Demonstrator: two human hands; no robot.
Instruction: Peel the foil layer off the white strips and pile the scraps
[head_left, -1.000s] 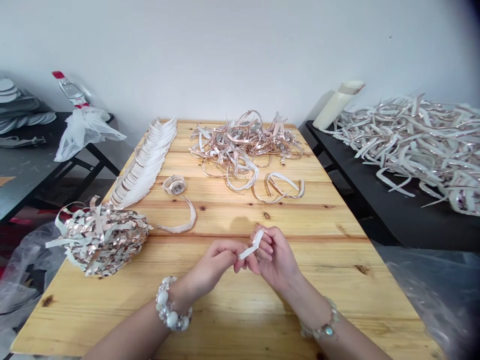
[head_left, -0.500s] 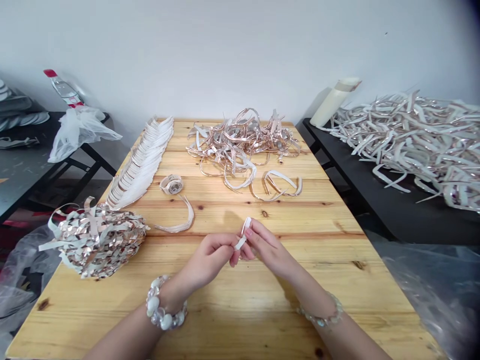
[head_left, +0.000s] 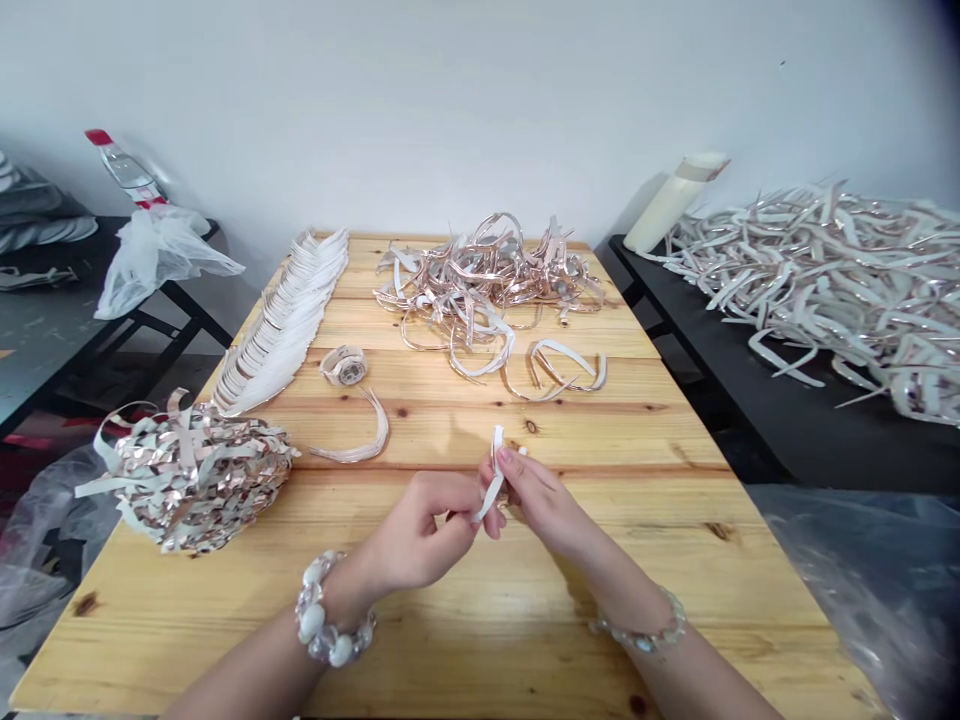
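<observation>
Between my hands, above the middle of the wooden table point(head_left: 630, 540), is a narrow white strip point(head_left: 491, 490) with a rose-gold edge. My left hand point(head_left: 431, 520) pinches its lower end. Thumb and fingers of my right hand point(head_left: 544, 495) close on it higher up, and its tip sticks up above the thumb. The fingers partly hide the strip. Beyond my hands lie a loose looped strip point(head_left: 574, 355) and a tangled pile of rose-gold and white strips point(head_left: 480, 270). A curved bunch of thin strips point(head_left: 379, 430) rests to the left.
At left are a shiny ball of cut strips point(head_left: 202, 475), a fanned row of white strips point(head_left: 289, 325) and a wristwatch point(head_left: 343, 366). A black side table point(head_left: 720, 340) at right bears a large strip heap and a pale roll point(head_left: 671, 205). A bottle point(head_left: 129, 172) stands back left.
The strip has straightened from a bend into a more upright length between my hands. My left hand has drawn its end slightly downward; my right hand stays almost in place.
</observation>
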